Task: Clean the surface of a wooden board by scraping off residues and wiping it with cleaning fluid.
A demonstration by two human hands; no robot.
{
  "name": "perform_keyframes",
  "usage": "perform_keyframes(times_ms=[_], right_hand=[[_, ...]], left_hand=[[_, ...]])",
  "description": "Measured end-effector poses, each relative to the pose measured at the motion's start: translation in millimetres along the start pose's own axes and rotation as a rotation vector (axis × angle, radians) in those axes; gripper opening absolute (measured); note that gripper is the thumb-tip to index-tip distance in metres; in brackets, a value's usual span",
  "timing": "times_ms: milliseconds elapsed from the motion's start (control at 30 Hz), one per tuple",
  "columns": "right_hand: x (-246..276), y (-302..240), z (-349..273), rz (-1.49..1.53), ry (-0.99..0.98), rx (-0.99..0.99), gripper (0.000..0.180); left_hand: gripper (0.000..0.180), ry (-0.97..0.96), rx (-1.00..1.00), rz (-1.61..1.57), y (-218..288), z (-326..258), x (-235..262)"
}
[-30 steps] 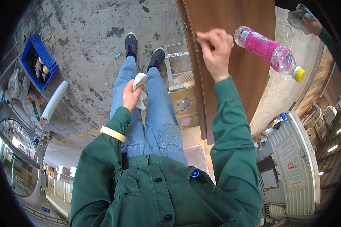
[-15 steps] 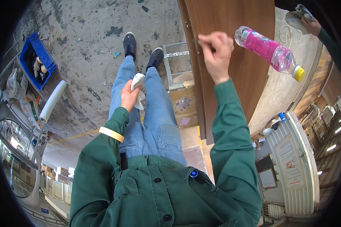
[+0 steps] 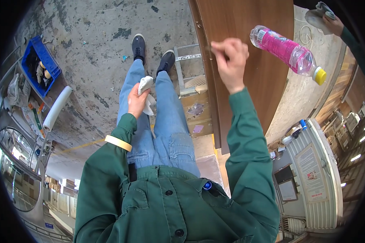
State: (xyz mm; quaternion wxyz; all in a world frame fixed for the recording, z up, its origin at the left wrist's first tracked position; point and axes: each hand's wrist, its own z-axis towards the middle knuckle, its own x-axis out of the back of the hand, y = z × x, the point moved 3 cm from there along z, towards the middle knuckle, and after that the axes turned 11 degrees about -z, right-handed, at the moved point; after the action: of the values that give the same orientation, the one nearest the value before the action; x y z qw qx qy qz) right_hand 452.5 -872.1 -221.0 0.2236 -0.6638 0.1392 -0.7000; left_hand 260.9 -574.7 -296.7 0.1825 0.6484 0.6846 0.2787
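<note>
In front of my legs, my left hand (image 3: 137, 102) is closed around a crumpled white cloth (image 3: 145, 85), whose loose end hangs beside the fingers. My right hand (image 3: 233, 65) is over the left edge of a brown wood-grain panel (image 3: 255, 20), fingers curled and thumb pressed to the forefinger. Whatever is in that pinch, if anything, is too small or blurred to make out. To the right of it a clear plastic bottle (image 3: 283, 49) with a pink label and yellow cap lies on its side, its cap end past the panel's edge.
At the upper right another person's hand (image 3: 333, 26) holds a grey cloth (image 3: 318, 19). A metal frame (image 3: 186, 56) and cardboard (image 3: 198, 121) sit by the panel. Left are a blue crate (image 3: 48, 67) and a white roll (image 3: 57, 107). A roll of tape (image 3: 118, 143) circles my left sleeve.
My right hand has shifted slightly left and down along the panel's edge. The left hand with the white cloth has moved a little left and up.
</note>
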Motion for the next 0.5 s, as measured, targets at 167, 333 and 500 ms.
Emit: perform_keyframes(times_ms=[167,333,500], right_hand=[[-13,-3,49,0.031,0.071,0.051,0.010],[13,2,-35,0.009,-0.036,0.016,0.013],[31,6,-79,-0.004,-0.118,-0.052,0.014]], left_hand=[[0.028,0.057,-0.015,-0.219,14,23,3],[0.033,0.122,-0.158,-0.282,81,62,14],[0.033,-0.006,-0.500,-0.216,199,104,-24]])
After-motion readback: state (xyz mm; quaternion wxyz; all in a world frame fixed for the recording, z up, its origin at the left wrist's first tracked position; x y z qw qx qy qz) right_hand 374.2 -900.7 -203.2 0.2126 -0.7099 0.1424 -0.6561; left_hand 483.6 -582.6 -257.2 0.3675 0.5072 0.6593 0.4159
